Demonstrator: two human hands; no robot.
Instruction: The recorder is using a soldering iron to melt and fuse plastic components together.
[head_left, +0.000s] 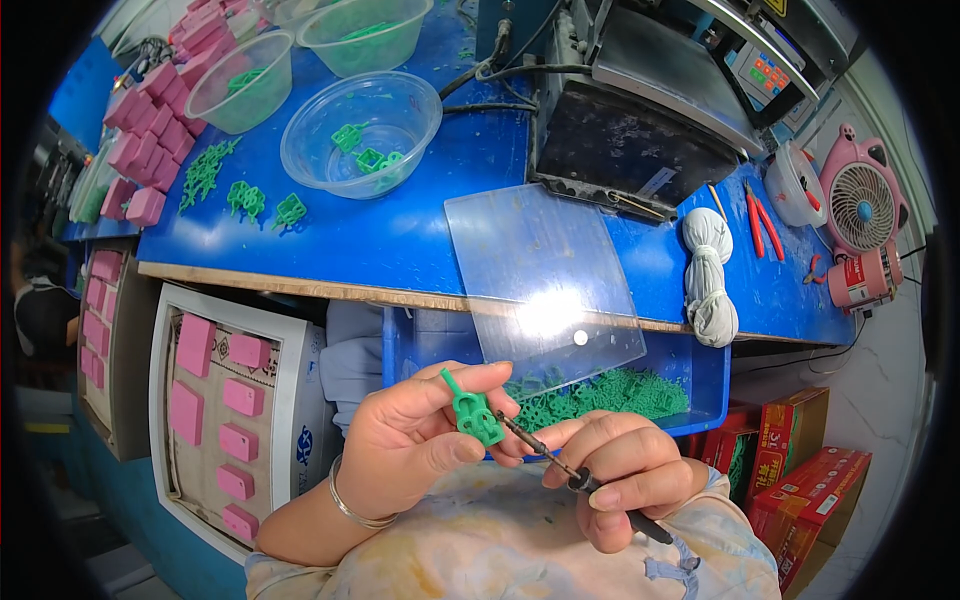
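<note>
My left hand [420,440], closed with fingers and thumb, grips a small green openwork piece [475,418] that has a thin stem pointing up and left. My right hand [630,480] is closed around a black-handled tool [650,525] with a slender metal shaft, whose tip reaches the piece's right side; whether it touches is hard to tell. Beneath my hands, a blue tray [708,390] holds many green pieces [635,395]. A translucent plastic sheet [510,250] overhangs the table edge above it.
The blue table [380,240] carries plastic bowls [360,135], green pieces, pink blocks [145,130], a dark machine [625,160], a white cord bundle [708,275], red-handled pliers [760,225] and a pink fan [860,200]. Boxes with pink blocks [230,420] stand left; red cartons [800,510] right. A person sits far left.
</note>
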